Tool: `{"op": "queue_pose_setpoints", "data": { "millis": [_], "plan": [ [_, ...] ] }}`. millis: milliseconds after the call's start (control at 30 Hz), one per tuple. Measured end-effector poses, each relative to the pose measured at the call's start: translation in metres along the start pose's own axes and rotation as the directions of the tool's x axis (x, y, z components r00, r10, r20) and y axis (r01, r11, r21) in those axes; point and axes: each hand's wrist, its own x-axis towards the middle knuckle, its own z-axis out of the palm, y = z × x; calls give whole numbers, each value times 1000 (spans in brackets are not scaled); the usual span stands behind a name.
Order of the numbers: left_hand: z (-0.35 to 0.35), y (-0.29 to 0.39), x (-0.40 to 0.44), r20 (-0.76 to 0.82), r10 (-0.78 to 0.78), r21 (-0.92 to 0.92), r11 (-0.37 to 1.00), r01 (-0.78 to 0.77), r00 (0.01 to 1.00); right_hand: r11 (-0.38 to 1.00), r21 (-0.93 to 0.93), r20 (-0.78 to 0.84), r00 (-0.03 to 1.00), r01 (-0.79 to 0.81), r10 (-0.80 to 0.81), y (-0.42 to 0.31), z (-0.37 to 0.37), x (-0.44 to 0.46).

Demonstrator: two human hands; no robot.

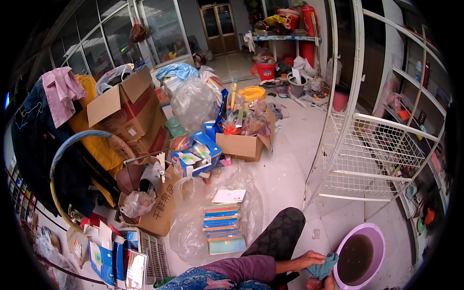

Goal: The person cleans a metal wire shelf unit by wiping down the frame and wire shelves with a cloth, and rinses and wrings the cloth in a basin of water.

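Observation:
A teal cloth (325, 267) is bunched between my two hands, just left of a purple basin (380, 240) of murky brown water. My left hand (307, 260), reaching across from a purple sleeve, is closed on the cloth's upper edge. Low at the frame's bottom, my right hand (328, 283) grips the cloth from below; part of it is cut off. On a clear plastic sheet (186, 237) in front of my knee lie stacked booklets (222, 220) with colourful edges, and a white booklet (229, 195) beyond them.
A white wire rack (367, 159) stands at right. Cardboard boxes (128, 108), an open carton of odds and ends (239, 145) and a blue box (205, 150) crowd the left and middle. A grey crate (153, 256) is at lower left. Red buckets (266, 71) stand farther back.

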Motion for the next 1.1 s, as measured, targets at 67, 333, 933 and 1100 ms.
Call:
{"op": "queue_pose_setpoints", "data": {
  "millis": [67,333,933,1100],
  "plan": [
    [1,-1,0,11,22,25,999,-22,1000,997,-11,-24,997,79,-79,3,-6,7],
    [-4,-10,6,-6,53,59,997,-53,999,860,429,-8,954,275,-301,-23,42,-70],
    [-6,-17,8,-1,48,19,999,-48,999,890,271,46,919,366,-392,-3,35,-51],
    [-5,-15,6,2,40,-13,999,-40,999,879,268,62,904,394,-424,1,42,-53]
  ]
}}
